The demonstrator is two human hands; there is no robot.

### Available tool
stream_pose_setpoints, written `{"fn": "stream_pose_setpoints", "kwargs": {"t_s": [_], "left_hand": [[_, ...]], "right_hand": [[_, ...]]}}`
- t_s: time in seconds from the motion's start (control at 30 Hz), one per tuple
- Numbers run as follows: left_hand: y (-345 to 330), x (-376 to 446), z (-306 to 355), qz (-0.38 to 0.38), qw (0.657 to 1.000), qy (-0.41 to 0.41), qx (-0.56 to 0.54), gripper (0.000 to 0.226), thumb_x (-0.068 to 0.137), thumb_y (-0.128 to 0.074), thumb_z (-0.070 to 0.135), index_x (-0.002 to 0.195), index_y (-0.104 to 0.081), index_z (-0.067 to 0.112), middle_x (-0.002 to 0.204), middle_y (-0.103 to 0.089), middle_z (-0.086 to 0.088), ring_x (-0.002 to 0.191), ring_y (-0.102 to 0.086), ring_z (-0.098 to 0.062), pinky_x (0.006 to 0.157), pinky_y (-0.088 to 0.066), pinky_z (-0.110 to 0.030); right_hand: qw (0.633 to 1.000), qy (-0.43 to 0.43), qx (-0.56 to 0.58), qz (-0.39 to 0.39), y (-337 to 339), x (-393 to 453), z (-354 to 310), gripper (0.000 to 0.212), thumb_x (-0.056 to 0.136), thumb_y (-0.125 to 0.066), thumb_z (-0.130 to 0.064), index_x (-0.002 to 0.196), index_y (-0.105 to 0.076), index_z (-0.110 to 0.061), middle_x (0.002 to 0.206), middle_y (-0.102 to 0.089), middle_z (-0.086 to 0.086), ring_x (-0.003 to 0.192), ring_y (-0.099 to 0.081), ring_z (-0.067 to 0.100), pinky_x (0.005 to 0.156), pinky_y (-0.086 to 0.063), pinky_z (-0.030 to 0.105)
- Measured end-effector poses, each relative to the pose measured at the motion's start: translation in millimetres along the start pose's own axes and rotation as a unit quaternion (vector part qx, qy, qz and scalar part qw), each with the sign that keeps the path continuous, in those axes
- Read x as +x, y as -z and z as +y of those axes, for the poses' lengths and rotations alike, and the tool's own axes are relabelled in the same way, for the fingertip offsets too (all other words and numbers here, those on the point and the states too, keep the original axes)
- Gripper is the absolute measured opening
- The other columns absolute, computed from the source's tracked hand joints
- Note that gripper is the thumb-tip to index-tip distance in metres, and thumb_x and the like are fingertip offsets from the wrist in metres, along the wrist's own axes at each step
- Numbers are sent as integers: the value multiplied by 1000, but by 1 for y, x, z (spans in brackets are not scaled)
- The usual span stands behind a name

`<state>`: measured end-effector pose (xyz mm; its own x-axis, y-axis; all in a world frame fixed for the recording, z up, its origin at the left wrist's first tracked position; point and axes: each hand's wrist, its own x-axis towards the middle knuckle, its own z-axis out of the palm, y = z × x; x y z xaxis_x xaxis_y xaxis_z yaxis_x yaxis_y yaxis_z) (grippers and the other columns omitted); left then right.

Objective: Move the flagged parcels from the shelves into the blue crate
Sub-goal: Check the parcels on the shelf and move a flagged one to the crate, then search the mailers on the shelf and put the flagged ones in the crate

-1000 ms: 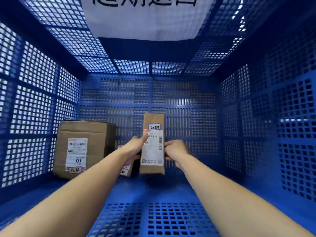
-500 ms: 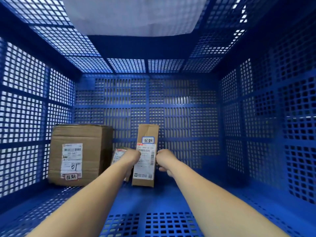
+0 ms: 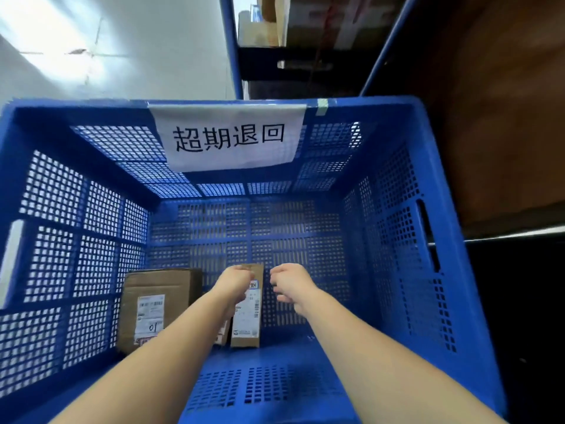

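Two bare forearms, no sleeves; left hand point(image 3: 234, 280) and right hand point(image 3: 287, 283) ungloved, ringless.

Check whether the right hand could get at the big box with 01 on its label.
Probably not directly: the narrow upright parcel and the left hand stand between the right hand and the big box.

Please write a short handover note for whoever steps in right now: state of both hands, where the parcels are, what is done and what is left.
Left hand: loosely curled in front of the tall narrow parcel; whether it touches it cannot be told.
Right hand: loosely curled, holding nothing, apart from that parcel.
Blue crate: large brown box stands at the left wall, the tall narrow parcel upright beside it, a small parcel mostly hidden between them.
Done: three parcels are in the crate.
Left: lift both hands out and check the shelves for more flagged parcels; none can be picked out from here.
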<state>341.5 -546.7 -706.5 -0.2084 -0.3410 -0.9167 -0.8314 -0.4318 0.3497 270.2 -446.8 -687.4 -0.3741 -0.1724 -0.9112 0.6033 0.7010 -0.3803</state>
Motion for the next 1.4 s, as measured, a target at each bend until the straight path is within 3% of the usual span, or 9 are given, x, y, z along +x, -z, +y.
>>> {"fn": "stream_pose_setpoints", "kwargs": {"t_s": [0.13, 0.27, 0.37, 0.57, 0.77, 0.97, 1.07, 1.3, 1.4], "left_hand": [[-3, -74, 45, -36, 999, -34, -20, 20, 91, -50, 1, 77, -57, 14, 68, -47, -4, 60, -38, -16, 55, -31, -26], [-5, -137, 83, -54, 995, -82, -31, 12, 90, -53, 4, 85, -59, 12, 76, -54, -5, 72, -47, -18, 57, -32, -25], [-7, -179, 107, -60, 991, -113, -25, 16, 91, -52, 4, 82, -60, 14, 85, -58, -8, 83, -53, -21, 63, -39, -28], [-17, -266, 153, -80, 980, -182, 3, 14, 94, -51, 8, 87, -61, 14, 87, -63, -6, 77, -57, -17, 67, -46, -28], [-34, -349, 189, -124, 960, -246, 44, 14, 96, -49, 15, 106, -58, 12, 103, -64, -10, 100, -60, -25, 90, -47, -38], [-69, -430, 201, -196, 923, -312, 107, 18, 95, -47, 11, 81, -56, 18, 79, -59, -3, 71, -54, -17, 65, -43, -26], [-90, -470, 199, -259, 900, -325, 132, 23, 95, -45, 9, 75, -50, 20, 73, -49, -1, 60, -43, -13, 56, -31, -22], [-138, -555, 173, -332, 847, -369, 192, 10, 96, -50, 19, 102, -57, 15, 90, -63, -6, 69, -58, -17, 62, -48, -27], [-161, -589, 155, -365, 822, -374, 225, 10, 96, -51, 21, 101, -57, 15, 93, -65, -6, 75, -60, -19, 66, -50, -29]], "right_hand": [[999, 45, 21, 15, 25, -53, -33, 23, 88, -49, -7, 70, -58, -19, 79, -55, 5, 60, -43, 16, 47, -32, 25], [995, 91, 26, 40, 53, -106, -61, 22, 87, -53, -8, 70, -61, -20, 70, -56, 1, 62, -47, 17, 50, -35, 26], [991, 118, 39, 57, 75, -144, -76, 16, 88, -53, -10, 82, -64, -20, 76, -58, 2, 66, -50, 16, 51, -38, 24], [979, 163, 72, 95, 118, -220, -100, 20, 86, -56, -10, 73, -62, -23, 91, -63, 3, 78, -54, 19, 62, -46, 29], [961, 199, 117, 149, 162, -297, -109, 17, 87, -53, -14, 75, -62, -22, 87, -64, 4, 76, -54, 20, 57, -43, 26], [929, 229, 186, 222, 203, -376, -93, 23, 93, -49, -10, 75, -59, -20, 71, -58, 0, 58, -47, 12, 50, -36, 22], [909, 240, 219, 262, 222, -418, -76, 21, 91, -53, -10, 73, -59, -18, 70, -57, 4, 52, -45, 13, 48, -33, 23], [846, 258, 279, 373, 257, -520, -16, 25, 92, -51, -9, 70, -58, -19, 71, -57, 3, 55, -46, 11, 51, -36, 21], [819, 256, 301, 416, 271, -560, 16, 25, 92, -50, -9, 71, -59, -19, 71, -57, 2, 57, -47, 11, 52, -37, 21]]}}
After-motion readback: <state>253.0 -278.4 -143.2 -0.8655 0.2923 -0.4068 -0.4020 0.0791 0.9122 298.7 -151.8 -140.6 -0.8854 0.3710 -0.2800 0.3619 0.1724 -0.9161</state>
